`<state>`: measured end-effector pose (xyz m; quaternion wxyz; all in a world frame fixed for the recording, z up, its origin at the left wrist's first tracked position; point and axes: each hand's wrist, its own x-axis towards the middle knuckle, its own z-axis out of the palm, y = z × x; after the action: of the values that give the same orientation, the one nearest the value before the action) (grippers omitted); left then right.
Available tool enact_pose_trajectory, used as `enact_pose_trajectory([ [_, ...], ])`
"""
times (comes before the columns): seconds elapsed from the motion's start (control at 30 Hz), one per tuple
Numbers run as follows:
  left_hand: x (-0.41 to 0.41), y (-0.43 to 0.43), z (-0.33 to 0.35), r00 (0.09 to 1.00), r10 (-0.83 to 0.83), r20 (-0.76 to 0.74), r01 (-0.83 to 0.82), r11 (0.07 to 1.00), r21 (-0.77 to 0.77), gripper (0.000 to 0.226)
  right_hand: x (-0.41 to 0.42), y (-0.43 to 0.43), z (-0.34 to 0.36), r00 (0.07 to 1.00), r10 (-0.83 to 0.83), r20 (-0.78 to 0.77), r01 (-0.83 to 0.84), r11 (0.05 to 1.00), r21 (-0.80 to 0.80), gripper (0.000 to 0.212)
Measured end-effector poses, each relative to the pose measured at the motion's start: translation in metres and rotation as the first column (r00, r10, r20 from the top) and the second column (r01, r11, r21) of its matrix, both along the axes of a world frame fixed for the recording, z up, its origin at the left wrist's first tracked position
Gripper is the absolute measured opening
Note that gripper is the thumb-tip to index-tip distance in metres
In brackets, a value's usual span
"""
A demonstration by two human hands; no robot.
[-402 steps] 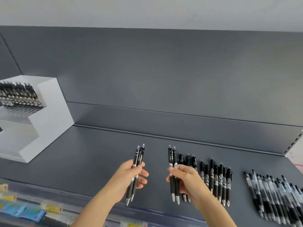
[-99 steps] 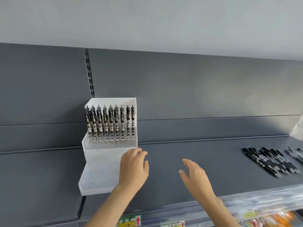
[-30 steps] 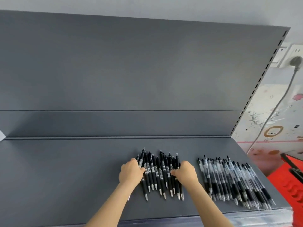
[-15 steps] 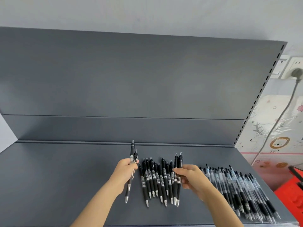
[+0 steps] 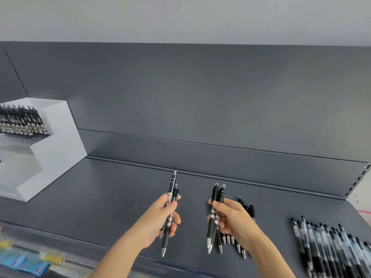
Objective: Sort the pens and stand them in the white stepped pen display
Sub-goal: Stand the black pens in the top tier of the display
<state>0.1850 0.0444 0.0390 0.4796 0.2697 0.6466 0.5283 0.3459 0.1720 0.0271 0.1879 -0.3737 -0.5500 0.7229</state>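
Observation:
My left hand [image 5: 160, 219] grips two black pens [image 5: 171, 199], tips down, lifted off the dark grey shelf [image 5: 100, 197]. My right hand [image 5: 233, 219] holds two more black pens [image 5: 215, 215], also raised. Behind that hand a row of black pens [image 5: 244, 205] lies flat on the shelf, partly hidden by it. The white stepped pen display [image 5: 48, 157] stands at the far left, with a row of black pens [image 5: 22, 121] upright in its top step.
A second group of clear-barrelled pens [image 5: 329, 243] lies at the right end of the shelf. The shelf's front edge carries price labels [image 5: 50, 258] at lower left. A grey back panel [image 5: 200, 101] rises behind.
Both hands have lifted their pens higher off the row. My view has swung left, bringing the display back into sight.

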Motion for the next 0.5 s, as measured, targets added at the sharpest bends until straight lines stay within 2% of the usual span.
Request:
enact_pose_trajectory([
  [0.33, -0.106, -0.106, 0.006, 0.988, 0.095, -0.123, -0.099, 0.995, -0.022, 0.017, -0.119, -0.086, 0.019, 0.984, 0.176, 0.028, -0.177, 0.983, 0.053, 0.014],
  [0.5, -0.172, -0.173, 0.010, 0.982, 0.186, -0.032, -0.186, 0.983, 0.013, 0.015, -0.202, -0.149, 0.026, 0.966, 0.257, 0.037, -0.259, 0.960, 0.103, 0.014],
])
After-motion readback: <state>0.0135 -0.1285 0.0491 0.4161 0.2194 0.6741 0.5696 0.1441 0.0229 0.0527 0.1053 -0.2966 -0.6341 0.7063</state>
